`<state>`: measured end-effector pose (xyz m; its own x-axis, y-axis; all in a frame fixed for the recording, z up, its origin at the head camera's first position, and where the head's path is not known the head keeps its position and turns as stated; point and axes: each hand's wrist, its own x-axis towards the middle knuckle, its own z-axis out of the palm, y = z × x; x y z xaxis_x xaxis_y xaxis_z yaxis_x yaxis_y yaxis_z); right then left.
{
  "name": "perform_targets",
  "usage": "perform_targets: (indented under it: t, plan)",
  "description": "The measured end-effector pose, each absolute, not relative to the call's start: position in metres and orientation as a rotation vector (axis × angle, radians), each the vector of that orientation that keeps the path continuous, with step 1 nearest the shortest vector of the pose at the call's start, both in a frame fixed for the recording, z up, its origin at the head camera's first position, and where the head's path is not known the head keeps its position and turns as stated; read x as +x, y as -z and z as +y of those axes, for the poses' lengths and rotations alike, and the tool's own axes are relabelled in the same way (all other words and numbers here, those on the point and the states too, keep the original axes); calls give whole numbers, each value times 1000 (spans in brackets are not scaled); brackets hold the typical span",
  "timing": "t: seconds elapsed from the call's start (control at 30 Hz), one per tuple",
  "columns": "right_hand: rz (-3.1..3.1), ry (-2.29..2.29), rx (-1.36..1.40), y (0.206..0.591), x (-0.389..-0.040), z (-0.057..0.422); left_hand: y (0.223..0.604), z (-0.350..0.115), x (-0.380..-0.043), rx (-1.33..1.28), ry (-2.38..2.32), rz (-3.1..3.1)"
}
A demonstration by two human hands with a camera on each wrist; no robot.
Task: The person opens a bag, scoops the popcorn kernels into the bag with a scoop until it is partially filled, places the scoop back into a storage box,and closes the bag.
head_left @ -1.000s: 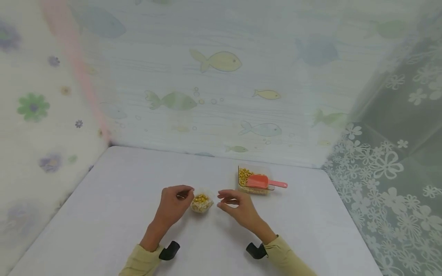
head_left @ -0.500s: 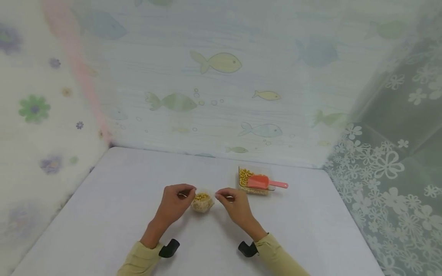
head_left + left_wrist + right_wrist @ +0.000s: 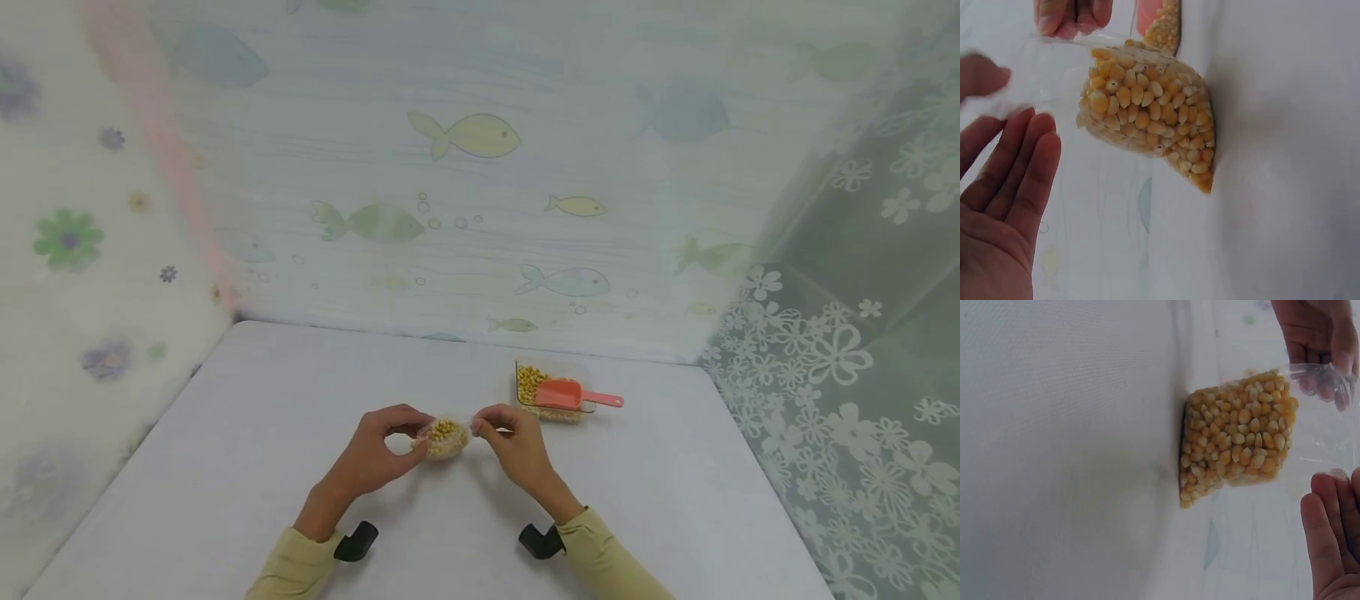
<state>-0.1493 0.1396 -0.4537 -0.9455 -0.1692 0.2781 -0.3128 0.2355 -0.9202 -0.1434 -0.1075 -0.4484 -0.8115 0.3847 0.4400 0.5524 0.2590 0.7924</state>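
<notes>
A clear plastic bag of yellow corn kernels stands on the white table between my hands. Its lower part bulges with kernels, while the upper plastic is loose and see-through. My left hand grips the bag's left side, thumb in front and fingers behind the film, as the right wrist view shows. On the opposite side, my right hand pinches the bag's upper edge between thumb and fingertips. The left thumb is blurred in the left wrist view, and the right thumb lies outside the right wrist view.
Behind my right hand sits a clear box of corn kernels with a pink scoop lying on top, its handle sticking out right. Patterned curtains stand behind the table and at both sides.
My right hand has closed its fingertips on the bag's right edge. The left thumb and fingers have spread and moved onto the bag's side. The bag has shifted slightly right.
</notes>
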Motion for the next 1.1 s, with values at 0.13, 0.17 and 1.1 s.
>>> perform_targets:
  t: [0.13, 0.17, 1.1]
  plan:
    - [-2374, -1802, 493, 452, -149, 142, 448, -108, -146, -843, 1574, -2383]
    - [-2376, -1804, 496, 450, -149, 143, 447, -108, -147, -829, 1566, -2383]
    - [-2519, -1828, 518, 439, -150, 158, 441, -97, -151, -552, 1691, -2486]
